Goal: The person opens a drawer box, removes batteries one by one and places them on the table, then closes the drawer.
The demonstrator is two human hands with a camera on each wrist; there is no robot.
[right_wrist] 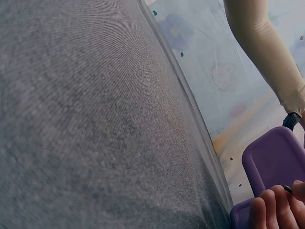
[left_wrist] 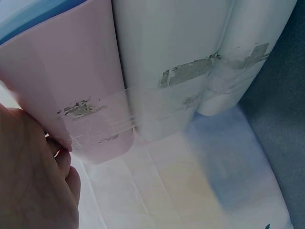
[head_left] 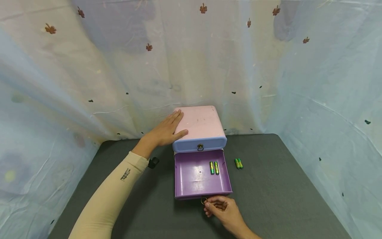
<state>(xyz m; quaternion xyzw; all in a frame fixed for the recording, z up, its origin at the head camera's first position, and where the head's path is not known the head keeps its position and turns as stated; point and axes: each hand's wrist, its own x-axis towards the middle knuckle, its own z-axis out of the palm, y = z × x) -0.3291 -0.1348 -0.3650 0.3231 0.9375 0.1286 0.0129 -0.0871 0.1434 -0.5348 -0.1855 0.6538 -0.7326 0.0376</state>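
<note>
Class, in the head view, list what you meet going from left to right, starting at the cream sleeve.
Cream sleeve, left hand, ring pull on the blue drawer, two batteries in the purple drawer, two more batteries on the table.

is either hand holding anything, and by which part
The right hand holds the purple drawer by its ring pull; the left hand only rests on the pink casing.

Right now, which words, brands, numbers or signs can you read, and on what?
No text is legible.
Two batteries in the purple drawer: any print is too small.
Other batteries, on the table: also too small.
Cream sleeve: a dark mark, too small to make out.
</note>
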